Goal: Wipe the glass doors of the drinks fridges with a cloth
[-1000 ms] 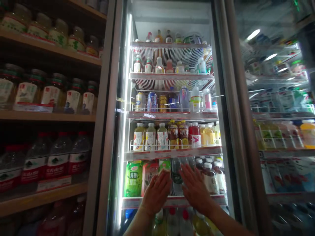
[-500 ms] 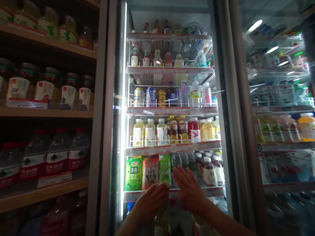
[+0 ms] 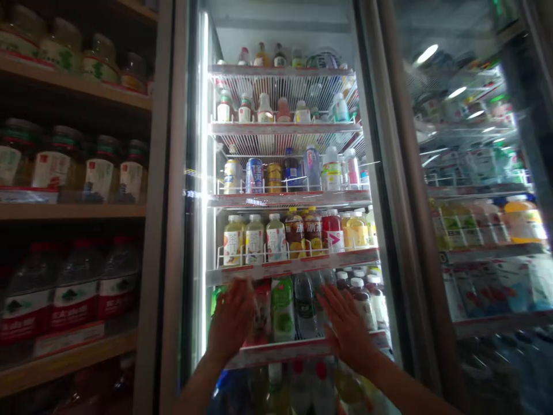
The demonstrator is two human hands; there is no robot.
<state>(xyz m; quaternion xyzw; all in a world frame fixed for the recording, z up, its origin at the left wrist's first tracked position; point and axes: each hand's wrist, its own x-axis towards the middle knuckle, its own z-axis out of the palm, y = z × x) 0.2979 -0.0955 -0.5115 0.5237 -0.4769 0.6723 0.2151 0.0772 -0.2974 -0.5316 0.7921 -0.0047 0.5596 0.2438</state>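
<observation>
I face a lit drinks fridge (image 3: 285, 26) with wire shelves of bottles and cans. My left hand (image 3: 231, 318) is raised with fingers stretched flat, over the green bottle and the red carton (image 3: 262, 308) on the lower shelf (image 3: 298, 347). My right hand (image 3: 345, 328) is open too, fingers spread, in front of the dark bottles (image 3: 362, 297) at the right of that shelf. Between my hands stand a green bottle (image 3: 282, 308) and a clear water bottle (image 3: 305, 305). Neither hand holds anything. Whether they touch glass or bottles is unclear.
Wooden shelves (image 3: 69, 210) at the left carry jars and large water bottles (image 3: 73, 288). A second glass-fronted fridge (image 3: 479, 190) stands at the right. Higher fridge shelves hold juice bottles (image 3: 254, 239) and cans (image 3: 254, 176).
My left hand has moved up and to the left, from the shelf edge to the green and red drinks. My right hand has stayed spread near the dark bottles. The view shifted slightly.
</observation>
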